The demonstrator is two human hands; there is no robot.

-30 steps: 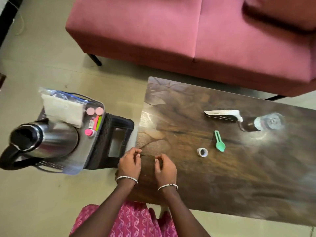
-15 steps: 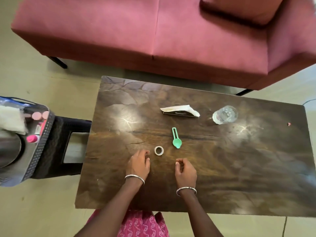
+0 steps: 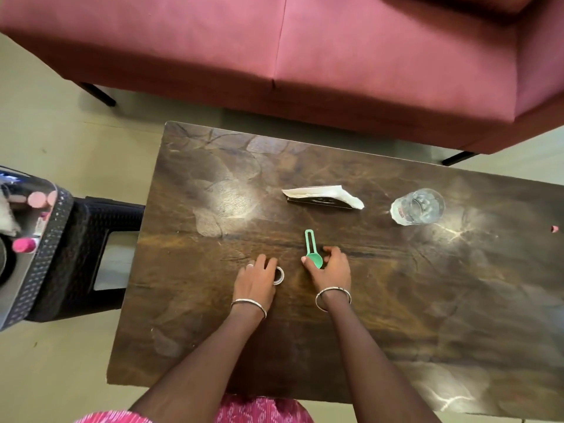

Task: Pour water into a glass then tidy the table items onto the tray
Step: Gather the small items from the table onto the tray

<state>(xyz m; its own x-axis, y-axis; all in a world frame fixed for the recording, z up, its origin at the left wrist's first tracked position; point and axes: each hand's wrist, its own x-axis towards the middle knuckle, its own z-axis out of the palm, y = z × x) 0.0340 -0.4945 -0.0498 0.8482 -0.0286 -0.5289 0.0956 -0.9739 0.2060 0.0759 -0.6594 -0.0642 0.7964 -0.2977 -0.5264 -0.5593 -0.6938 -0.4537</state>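
On the dark wooden table point(image 3: 427, 315) my left hand point(image 3: 256, 280) curls its fingertips around a small white ring-shaped roll point(image 3: 279, 275). My right hand point(image 3: 331, 268) closes thumb and fingers on the bowl of a green plastic spoon point(image 3: 312, 248), whose handle points away from me. A clear glass point(image 3: 418, 206) with water stands at the far right. A white napkin on a dark flat thing point(image 3: 323, 196) lies behind the spoon. The silver tray point(image 3: 27, 276) sits on a black stool point(image 3: 91, 248) at the left edge of the view.
On the tray lie pink caps point(image 3: 38, 199) and a pink item point(image 3: 23, 245). A red sofa point(image 3: 305, 50) runs along the far side of the table. A tiny pink bit point(image 3: 554, 229) lies near the table's right edge.
Both hands moved forward across the table: the left onto the white ring, the right onto the green spoon's bowl. The view swung right, so most of the tray and kettle left the frame.
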